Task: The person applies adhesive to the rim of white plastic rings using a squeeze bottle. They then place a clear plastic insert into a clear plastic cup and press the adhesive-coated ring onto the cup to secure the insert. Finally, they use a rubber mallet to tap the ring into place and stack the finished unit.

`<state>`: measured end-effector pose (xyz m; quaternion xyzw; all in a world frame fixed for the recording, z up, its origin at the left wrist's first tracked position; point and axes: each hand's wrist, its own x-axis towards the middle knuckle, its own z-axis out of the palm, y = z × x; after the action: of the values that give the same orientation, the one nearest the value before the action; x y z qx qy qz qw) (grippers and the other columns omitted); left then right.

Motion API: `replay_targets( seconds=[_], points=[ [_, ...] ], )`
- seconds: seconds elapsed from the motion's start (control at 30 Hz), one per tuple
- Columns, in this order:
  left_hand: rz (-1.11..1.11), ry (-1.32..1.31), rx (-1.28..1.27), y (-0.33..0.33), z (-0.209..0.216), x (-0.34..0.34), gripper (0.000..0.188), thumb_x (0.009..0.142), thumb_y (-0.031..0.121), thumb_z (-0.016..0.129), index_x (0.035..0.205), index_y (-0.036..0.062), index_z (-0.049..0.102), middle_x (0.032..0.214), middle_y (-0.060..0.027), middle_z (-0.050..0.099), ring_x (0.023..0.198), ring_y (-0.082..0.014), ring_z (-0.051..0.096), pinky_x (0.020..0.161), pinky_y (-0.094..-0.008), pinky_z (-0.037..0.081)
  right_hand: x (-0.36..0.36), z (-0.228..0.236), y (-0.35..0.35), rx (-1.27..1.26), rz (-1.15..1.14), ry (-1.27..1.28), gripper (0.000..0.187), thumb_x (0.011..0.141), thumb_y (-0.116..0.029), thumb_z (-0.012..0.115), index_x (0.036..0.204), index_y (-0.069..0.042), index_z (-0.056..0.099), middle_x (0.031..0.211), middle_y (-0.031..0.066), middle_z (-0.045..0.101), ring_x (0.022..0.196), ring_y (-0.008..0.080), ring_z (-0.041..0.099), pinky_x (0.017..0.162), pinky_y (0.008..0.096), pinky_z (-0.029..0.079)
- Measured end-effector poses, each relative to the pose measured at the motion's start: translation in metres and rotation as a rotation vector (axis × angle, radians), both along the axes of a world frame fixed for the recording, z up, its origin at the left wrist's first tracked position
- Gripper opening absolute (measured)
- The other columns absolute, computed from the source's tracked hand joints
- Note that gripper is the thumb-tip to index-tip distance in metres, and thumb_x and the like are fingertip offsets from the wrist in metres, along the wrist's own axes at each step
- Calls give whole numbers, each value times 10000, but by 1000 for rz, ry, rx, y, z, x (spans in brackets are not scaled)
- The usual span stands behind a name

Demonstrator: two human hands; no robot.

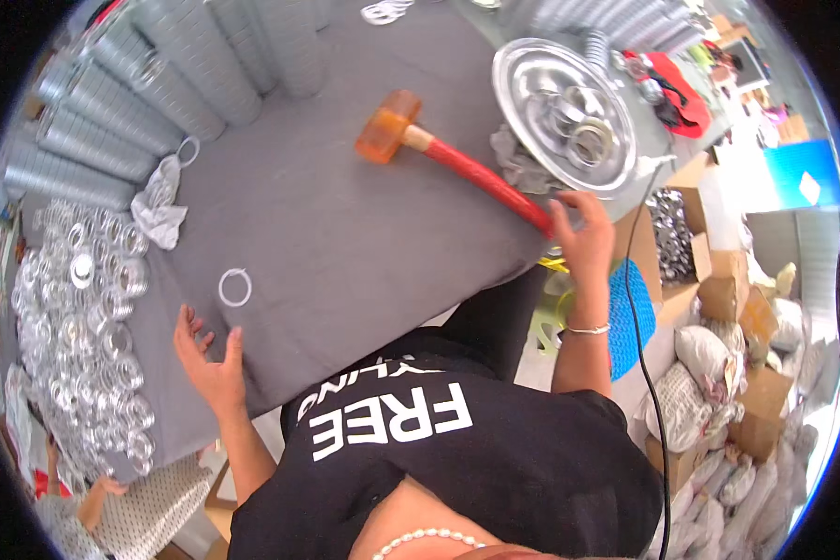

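Observation:
A mallet lies on the grey cloth-covered table [308, 224]; it has an amber head [390, 126] and a red handle [485, 177] that points toward the near right. My right hand [583, 238] is at the end of that handle, fingers curved and apart, not wrapped around it. Whether the thumb touches the handle I cannot tell. My left hand [213, 364] hovers over the near left of the table with its fingers spread and nothing in it. Just beyond it lies a thin pale ring [235, 287], flat on the cloth.
Tall stacks of grey metal rings [196, 56] line the far left. Many shiny rings [84, 317] are heaped at left beside a crumpled white cloth [161, 203]. A round metal tray [513, 79] holds several rings. A black cable [637, 308] hangs at right near boxes [723, 285].

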<state>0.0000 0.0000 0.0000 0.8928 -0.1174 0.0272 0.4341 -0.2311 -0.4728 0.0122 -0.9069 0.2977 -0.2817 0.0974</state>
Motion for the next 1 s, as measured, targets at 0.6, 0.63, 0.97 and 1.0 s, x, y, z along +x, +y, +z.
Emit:
replay_targets(
  seconds=[0.6, 0.63, 0.97, 1.0],
  points=[
    [-682, 479, -299, -185, 56, 38, 462, 940, 193, 729, 1340, -3, 605, 1256, -171, 667, 1085, -210, 668, 876, -337, 562, -74, -62, -172, 45, -591, -590, 571, 825, -167, 777, 1319, 23, 564, 1116, 162, 692, 973, 292, 692, 888, 409, 559],
    [-777, 618, -357, -222, 63, 23, 502, 960, 230, 712, 1376, -12, 570, 1246, -178, 670, 1061, -212, 678, 863, -336, 569, -75, -63, -181, 91, -558, -579, 613, 817, -173, 785, 1347, 22, 548, 1166, 173, 683, 1028, 305, 680, 924, 412, 542],
    [-756, 1027, -467, -455, 26, -6, 381, 967, 276, 673, 1180, -2, 523, 1091, -153, 660, 968, -234, 684, 859, -408, 601, -71, -63, -142, 508, -270, -1142, 579, 902, -144, 731, 1396, 41, 492, 1297, 143, 603, 1141, 222, 620, 968, 349, 510],
    [-737, 983, -443, -455, 25, -6, 329, 955, 254, 675, 1128, 12, 534, 1068, -143, 655, 957, -228, 679, 854, -418, 605, -73, -62, -125, 540, -238, -1188, 565, 908, -136, 725, 1391, 32, 486, 1278, 127, 598, 1122, 212, 619, 956, 348, 516]
  ],
)
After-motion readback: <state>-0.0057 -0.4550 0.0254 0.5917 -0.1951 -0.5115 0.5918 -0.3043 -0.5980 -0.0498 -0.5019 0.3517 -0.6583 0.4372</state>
